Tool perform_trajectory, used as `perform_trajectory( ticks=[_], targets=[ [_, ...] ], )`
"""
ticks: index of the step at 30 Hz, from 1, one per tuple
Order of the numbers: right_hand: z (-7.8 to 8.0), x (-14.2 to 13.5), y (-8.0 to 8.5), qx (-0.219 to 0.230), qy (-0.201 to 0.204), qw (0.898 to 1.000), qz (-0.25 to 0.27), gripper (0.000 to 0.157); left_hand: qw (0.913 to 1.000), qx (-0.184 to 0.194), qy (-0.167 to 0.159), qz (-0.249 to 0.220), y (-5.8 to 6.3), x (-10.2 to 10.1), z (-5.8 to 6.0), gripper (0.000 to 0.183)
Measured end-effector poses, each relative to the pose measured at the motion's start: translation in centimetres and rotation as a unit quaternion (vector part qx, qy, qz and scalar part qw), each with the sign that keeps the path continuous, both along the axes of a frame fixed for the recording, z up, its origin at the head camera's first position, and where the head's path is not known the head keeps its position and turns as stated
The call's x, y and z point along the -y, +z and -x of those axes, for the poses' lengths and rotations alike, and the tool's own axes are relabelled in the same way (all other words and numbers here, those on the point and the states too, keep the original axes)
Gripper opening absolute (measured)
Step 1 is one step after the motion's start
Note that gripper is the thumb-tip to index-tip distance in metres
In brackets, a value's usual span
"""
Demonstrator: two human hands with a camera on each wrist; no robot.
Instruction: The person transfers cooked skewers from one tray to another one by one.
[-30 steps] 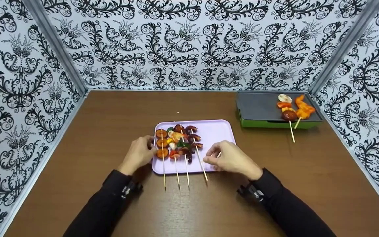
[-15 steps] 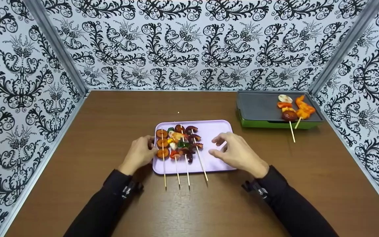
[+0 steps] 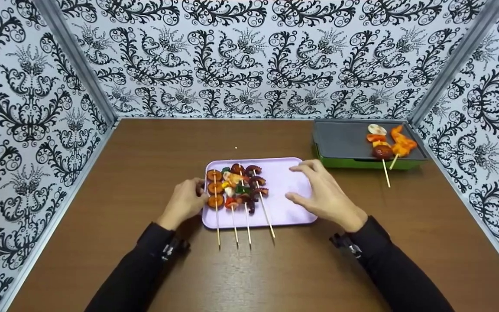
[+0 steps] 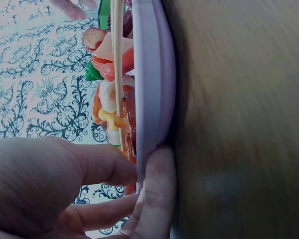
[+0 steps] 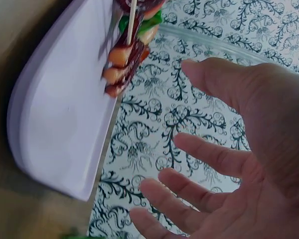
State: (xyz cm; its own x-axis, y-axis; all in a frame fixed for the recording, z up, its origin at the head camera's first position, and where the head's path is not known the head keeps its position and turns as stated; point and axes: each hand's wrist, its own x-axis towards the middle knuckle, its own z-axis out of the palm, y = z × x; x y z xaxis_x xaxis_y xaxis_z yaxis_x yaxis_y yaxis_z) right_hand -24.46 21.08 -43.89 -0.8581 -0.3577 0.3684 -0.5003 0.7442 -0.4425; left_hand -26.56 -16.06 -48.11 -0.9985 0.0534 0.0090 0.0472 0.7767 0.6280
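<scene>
A pale lilac tray holds several food skewers, sticks pointing toward me past its front edge. Leftmost is a skewer of browned orange rounds; rightmost, one with dark tentacle pieces. Mixed vegetable skewers lie between them. My left hand grips the tray's left edge; in the left wrist view its fingers and thumb pinch the tray rim. My right hand hovers at the tray's right end, thumb and fingers spread. In the right wrist view, nothing is between the right hand's fingers.
At the back right stands a green-sided grill with a grey plate. On it lie a mixed skewer and an orange wing-shaped skewer, both sticks overhanging the front. Patterned walls enclose the brown table.
My right hand has moved right, from beside the tentacle skewer to the tray's right end, and its fingers have spread apart. The left hand stays at the tray's left edge.
</scene>
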Motion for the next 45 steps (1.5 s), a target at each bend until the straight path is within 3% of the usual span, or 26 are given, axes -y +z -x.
perform_trajectory(
  ticks=[9, 19, 28, 36, 45],
  targets=[
    [1.0, -3.3, 0.5, -0.022, -0.063, 0.998, -0.021, 0.09, 0.9997, -0.023, 0.0, 0.002, -0.1, 0.1, 0.1, 0.042],
    [1.5, -6.8, 0.3, -0.026, -0.119, 0.992, -0.028, 0.092, 1.0, -0.008, 0.001, -0.001, 0.1, 0.0, -0.1, 0.044],
    [2.0, -9.4, 1.1, -0.053, -0.165, 0.984, -0.034, 0.096, 0.9999, -0.006, -0.003, -0.01, 0.2, 0.0, -0.1, 0.044],
    [2.1, -11.8, 1.9, -0.048, -0.202, 0.978, -0.019, 0.095, 0.9994, -0.032, -0.012, 0.002, 0.1, 0.1, -0.1, 0.041],
    [2.4, -14.4, 2.4, -0.03, -0.251, 0.967, -0.022, 0.097, 0.9998, -0.018, -0.007, -0.002, -0.1, 0.1, 0.0, 0.042]
  ],
)
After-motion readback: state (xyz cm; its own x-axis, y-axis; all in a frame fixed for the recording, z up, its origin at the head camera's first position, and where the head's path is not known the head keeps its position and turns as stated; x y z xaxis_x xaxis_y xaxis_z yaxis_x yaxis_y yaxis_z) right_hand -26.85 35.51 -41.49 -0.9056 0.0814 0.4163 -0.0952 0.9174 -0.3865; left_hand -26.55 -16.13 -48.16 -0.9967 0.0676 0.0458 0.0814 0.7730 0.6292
